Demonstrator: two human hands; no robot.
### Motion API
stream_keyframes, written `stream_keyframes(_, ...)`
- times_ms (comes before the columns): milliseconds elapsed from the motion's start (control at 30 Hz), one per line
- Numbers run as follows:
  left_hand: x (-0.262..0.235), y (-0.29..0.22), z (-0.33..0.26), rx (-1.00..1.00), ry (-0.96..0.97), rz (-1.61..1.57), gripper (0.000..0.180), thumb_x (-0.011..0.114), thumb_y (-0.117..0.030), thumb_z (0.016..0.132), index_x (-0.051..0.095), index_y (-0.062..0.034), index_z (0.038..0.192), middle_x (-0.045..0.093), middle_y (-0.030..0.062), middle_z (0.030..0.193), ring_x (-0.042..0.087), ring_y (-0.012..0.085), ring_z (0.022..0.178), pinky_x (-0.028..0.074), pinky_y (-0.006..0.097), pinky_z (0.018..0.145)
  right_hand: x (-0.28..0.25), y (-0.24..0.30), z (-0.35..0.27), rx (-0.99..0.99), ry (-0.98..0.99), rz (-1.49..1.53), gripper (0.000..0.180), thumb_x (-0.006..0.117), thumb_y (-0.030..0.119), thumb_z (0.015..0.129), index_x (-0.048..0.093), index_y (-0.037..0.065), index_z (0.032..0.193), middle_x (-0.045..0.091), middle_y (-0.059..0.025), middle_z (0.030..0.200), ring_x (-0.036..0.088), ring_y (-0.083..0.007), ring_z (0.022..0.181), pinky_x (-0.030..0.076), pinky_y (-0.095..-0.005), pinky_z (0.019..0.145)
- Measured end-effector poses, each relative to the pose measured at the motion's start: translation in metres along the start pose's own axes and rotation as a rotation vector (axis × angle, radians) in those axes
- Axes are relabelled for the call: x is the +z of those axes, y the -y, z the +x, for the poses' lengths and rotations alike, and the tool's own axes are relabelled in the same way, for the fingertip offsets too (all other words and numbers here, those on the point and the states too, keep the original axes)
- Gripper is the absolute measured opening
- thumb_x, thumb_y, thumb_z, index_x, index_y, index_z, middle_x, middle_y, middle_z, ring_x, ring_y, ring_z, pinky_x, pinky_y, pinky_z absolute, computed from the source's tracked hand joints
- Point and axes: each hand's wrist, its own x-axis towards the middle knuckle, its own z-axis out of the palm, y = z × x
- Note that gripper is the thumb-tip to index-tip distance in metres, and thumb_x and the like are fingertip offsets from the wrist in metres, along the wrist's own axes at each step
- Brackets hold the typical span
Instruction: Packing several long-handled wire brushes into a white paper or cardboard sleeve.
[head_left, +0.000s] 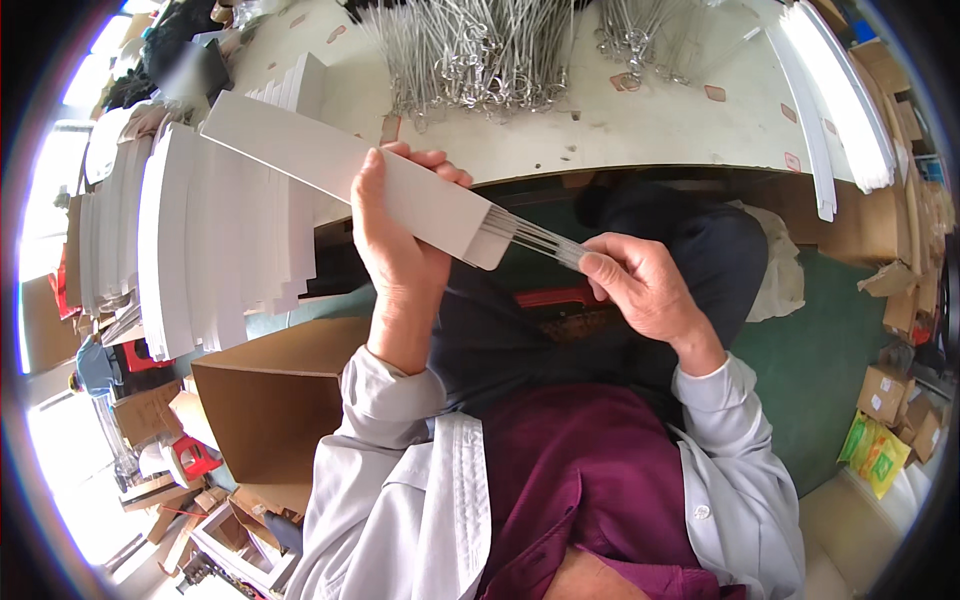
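Tilted down to the right, a long narrow white cardboard box (300,147) lies in my left hand (393,240), with the thumb on its upper face and the fingers curled round the far side. Its right end stands open, with an end flap showing. A bundle of thin metal skewers (537,240) sticks out of that end, partly inside the box. My right hand (645,285) pinches their outer ends between thumb and fingers. How far the skewers reach inside is hidden by the cardboard.
On the white table (480,145) lies a large heap of looped-end metal skewers (485,60), a smaller heap (635,40) beside it. Stacked white boxes (215,230) stand at left, more white strips (845,100) at right. An open brown carton (270,400) sits by my left arm.
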Motion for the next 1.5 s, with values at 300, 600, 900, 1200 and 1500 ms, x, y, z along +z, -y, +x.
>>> stream_keyframes(300, 0.012, 0.040, -0.029, -0.022, 0.072, 0.143, 0.037, 0.054, -0.039, 0.106, 0.055, -0.0025, 0.112, 0.066, 0.0174, 0.098, 0.064, 0.0282, 0.085, 0.054, 0.049, 0.088, 0.045, -0.015, 0.019, -0.226, -0.318, 0.062, 0.035, 0.057, 0.033, 0.110, 0.066, -0.002, 0.106, 0.066, -0.0091, 0.081, 0.059, -0.0101, 0.074, 0.051, -0.0299, 0.069)
stream_keyframes(600, 0.008, 0.050, -0.044, 0.026, 0.062, 0.412, 0.049, 0.046, -0.046, 0.109, 0.059, 0.0003, 0.116, 0.070, 0.0176, 0.104, 0.065, 0.0232, 0.099, 0.051, 0.039, 0.095, 0.052, -0.014, 0.041, -0.269, -0.313, 0.162, 0.048, 0.065, 0.042, 0.105, 0.070, -0.002, 0.087, 0.065, -0.0029, 0.069, 0.053, -0.0059, 0.065, 0.045, -0.0278, 0.056)
stream_keyframes(900, 0.003, -0.016, -0.096, 0.083, 0.704, 1.388, 0.033, 0.083, -0.006, 0.081, 0.070, 0.0027, 0.109, 0.073, 0.0145, 0.093, 0.073, 0.0251, 0.090, 0.058, 0.035, 0.083, 0.002, -0.013, 0.026, -0.217, -0.223, 0.050, 0.038, 0.074, 0.034, 0.100, 0.071, -0.001, 0.085, 0.066, -0.0020, 0.067, 0.051, -0.0034, 0.065, 0.045, -0.0263, 0.055)
stream_keyframes(1200, 0.008, -0.008, -0.061, 0.350, 1.048, 1.943, 0.074, 0.082, -0.010, 0.068, 0.054, -0.0021, 0.136, 0.064, 0.0154, 0.099, 0.068, 0.0351, 0.092, 0.056, 0.045, 0.080, 0.007, -0.010, 0.016, -0.209, -0.011, -0.009, 0.030, 0.076, 0.030, 0.098, 0.072, 0.001, 0.094, 0.070, -0.0019, 0.074, 0.059, -0.0045, 0.069, 0.050, -0.0249, 0.060)
stream_keyframes(1500, -0.006, 0.006, -0.070, 0.408, 0.910, 1.930, 0.068, 0.085, -0.017, 0.072, 0.056, -0.0041, 0.133, 0.068, 0.0136, 0.086, 0.072, 0.0337, 0.074, 0.059, 0.043, 0.064, 0.004, -0.028, -0.009, -0.088, -0.184, 0.348, 0.034, 0.064, 0.030, 0.107, 0.073, -0.002, 0.109, 0.068, 0.0002, 0.081, 0.056, -0.0048, 0.070, 0.049, -0.0250, 0.062)
